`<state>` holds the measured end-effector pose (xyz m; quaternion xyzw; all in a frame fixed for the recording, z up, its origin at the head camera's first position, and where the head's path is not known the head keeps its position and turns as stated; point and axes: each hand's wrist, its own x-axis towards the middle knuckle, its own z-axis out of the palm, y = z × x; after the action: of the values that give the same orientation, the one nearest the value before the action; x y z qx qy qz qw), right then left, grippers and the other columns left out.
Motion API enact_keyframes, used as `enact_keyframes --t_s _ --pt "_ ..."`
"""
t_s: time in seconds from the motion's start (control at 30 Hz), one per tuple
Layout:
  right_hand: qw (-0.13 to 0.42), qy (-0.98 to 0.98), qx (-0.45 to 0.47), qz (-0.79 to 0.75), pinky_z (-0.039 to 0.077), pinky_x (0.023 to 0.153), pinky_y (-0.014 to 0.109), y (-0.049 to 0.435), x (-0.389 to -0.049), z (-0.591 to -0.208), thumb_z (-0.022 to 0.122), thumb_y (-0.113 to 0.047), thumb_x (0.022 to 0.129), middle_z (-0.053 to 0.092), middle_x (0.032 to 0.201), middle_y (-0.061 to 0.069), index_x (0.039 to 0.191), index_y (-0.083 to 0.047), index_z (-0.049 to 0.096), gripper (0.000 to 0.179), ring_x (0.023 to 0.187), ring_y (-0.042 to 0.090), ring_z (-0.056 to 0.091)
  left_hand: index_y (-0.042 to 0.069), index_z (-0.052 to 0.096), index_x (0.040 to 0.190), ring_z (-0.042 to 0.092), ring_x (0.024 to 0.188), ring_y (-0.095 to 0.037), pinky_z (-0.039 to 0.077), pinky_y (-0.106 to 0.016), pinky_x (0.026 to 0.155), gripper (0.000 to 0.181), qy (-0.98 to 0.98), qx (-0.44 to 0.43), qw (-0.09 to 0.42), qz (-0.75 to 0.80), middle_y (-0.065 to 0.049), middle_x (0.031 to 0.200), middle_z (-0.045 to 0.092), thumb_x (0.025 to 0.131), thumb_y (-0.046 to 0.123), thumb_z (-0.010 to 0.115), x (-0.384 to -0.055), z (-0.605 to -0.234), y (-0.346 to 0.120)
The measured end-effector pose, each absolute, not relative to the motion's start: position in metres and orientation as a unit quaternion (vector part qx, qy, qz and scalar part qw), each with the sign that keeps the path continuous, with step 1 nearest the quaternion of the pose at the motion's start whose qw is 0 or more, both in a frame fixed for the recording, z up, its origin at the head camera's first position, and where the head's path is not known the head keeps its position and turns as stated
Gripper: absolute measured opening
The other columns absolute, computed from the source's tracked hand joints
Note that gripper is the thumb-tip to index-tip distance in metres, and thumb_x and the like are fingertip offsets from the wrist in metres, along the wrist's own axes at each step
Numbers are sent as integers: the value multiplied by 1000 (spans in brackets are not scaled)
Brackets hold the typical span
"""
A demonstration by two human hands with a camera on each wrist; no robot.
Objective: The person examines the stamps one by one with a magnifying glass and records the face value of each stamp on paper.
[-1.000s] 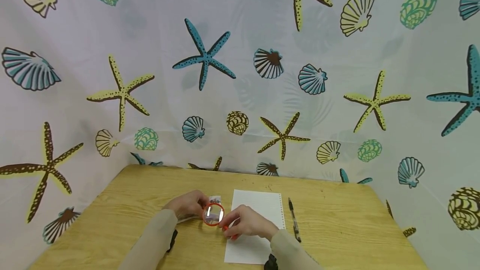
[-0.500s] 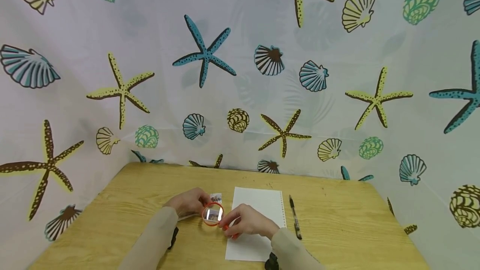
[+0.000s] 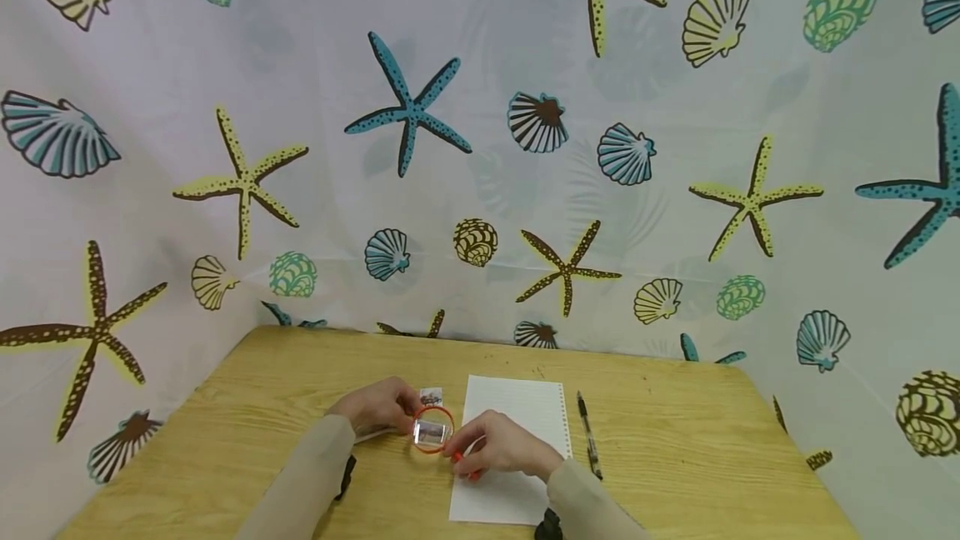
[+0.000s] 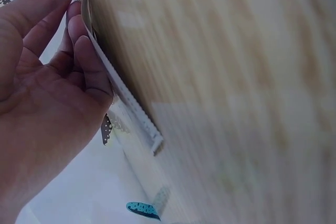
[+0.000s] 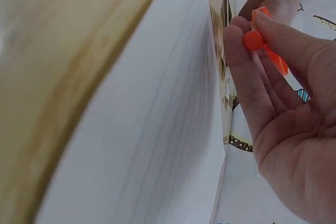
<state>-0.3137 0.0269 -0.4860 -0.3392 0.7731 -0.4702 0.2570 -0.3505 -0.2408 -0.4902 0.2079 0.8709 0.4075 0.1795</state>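
My right hand (image 3: 498, 442) pinches the orange folding handle (image 5: 277, 62) of a small magnifying glass (image 3: 432, 430) between thumb and fingers. Its round, red-rimmed lens stands beside the fingertips of my left hand (image 3: 378, 405), and a small picture with bright edges shows through it. In the left wrist view, my left fingers are curled against white paper with a perforated edge (image 4: 131, 103), like a postage stamp; the thumb and index tips run out of that view. Just behind the lens lies a small printed stamp (image 3: 431, 395), partly hidden by the left fingers.
A lined sheet of notebook paper (image 3: 517, 407) lies under and behind my right hand. To its right is a black pen (image 3: 588, 436). The wooden table (image 3: 675, 457) ends at a hanging cloth (image 3: 480, 190) printed with shells and starfish.
The magnifying glass and right hand have shifted slightly right, and the picture in the lens shows more plainly. My left hand has hardly moved.
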Motion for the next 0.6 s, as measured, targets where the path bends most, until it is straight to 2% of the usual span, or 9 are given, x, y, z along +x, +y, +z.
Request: enact_keyframes --t_s 0.23,0.6 --pt "270 757 -320 -502 60 66 33 40 -318 -485 70 -3 88 73 94 10 112 2 71 24 73 15 71 -4 69 92 51 70 -14 46 -27 63 12 866 216 180 414 -13 85 66 81 -8 69 -350 -491 -242" --pt "254 762 -304 -511 60 66 35 55 -322 -489 71 -7 88 73 91 9 112 0 71 25 72 14 69 -3 69 95 49 73 -15 44 -28 65 15 872 214 185 399 -12 88 64 81 -6 69 -353 -491 -239"
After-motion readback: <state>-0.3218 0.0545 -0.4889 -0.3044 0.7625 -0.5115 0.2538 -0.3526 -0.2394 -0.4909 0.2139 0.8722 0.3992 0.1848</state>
